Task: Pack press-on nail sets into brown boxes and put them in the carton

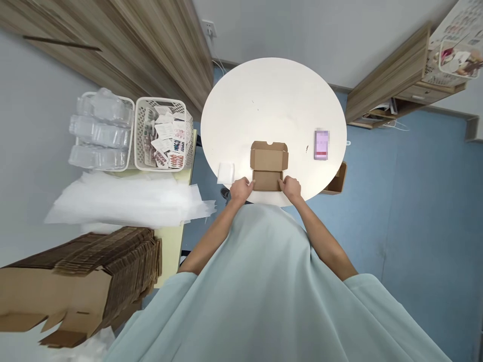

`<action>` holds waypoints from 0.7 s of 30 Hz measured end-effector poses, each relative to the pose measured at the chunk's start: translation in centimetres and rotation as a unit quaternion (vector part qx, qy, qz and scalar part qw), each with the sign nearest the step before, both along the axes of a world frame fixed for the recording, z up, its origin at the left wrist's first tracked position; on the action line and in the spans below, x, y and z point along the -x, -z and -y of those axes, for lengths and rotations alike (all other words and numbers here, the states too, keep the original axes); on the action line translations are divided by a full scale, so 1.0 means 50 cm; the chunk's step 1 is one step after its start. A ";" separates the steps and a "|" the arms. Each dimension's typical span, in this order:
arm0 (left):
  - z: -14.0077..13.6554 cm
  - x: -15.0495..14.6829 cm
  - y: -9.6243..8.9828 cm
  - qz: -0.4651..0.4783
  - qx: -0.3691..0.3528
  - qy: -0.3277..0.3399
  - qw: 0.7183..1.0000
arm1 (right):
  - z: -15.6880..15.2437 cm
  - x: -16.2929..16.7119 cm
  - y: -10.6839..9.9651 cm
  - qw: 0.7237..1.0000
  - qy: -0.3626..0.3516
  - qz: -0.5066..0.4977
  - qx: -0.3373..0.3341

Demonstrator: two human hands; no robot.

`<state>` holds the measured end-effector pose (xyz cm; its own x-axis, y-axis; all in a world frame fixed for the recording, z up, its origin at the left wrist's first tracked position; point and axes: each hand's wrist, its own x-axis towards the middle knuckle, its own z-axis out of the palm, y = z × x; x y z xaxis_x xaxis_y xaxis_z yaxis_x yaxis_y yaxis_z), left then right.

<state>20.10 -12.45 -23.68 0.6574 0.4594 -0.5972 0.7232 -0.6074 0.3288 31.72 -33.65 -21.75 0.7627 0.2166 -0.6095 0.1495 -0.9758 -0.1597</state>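
Observation:
A small brown cardboard box (267, 181) with its lid raised lies near the front edge of the round white table (271, 95). At the box's left side wall is my left hand (242, 190), closed with the thumb against the cardboard. On the opposite side wall, my right hand (291, 188) grips the box in the same way. Its lid (268, 159) tilts back, away from me, with the side flaps spread. Beside my left hand lies a flat white packet (226, 173). The inside of the box shows only bare cardboard.
A phone with a pink screen (321, 145) lies on the table's right. To the left, a side table (168, 251) carries flattened cardboard boxes (128, 266), white sheets (124, 201), a basket of small printed cards (166, 133) and a basket of clear plastic trays (103, 133).

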 end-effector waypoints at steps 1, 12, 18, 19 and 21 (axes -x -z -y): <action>-0.024 0.008 0.002 0.026 -0.013 -0.035 0.999 | 0.005 0.000 -0.005 1.000 0.013 0.002 -0.010; -0.186 0.027 0.036 0.023 -0.102 -0.142 0.984 | 0.033 0.001 -0.040 0.990 0.089 0.021 -0.105; -0.150 0.015 0.011 0.050 -0.063 -0.191 0.978 | 0.034 -0.007 -0.055 0.984 0.093 0.028 -0.149; -0.147 0.015 0.004 0.065 -0.056 -0.191 0.978 | 0.034 -0.008 -0.058 0.982 0.093 0.026 -0.161; -0.143 0.017 -0.014 0.106 -0.046 -0.177 0.977 | 0.033 -0.011 -0.067 0.977 0.094 0.018 -0.189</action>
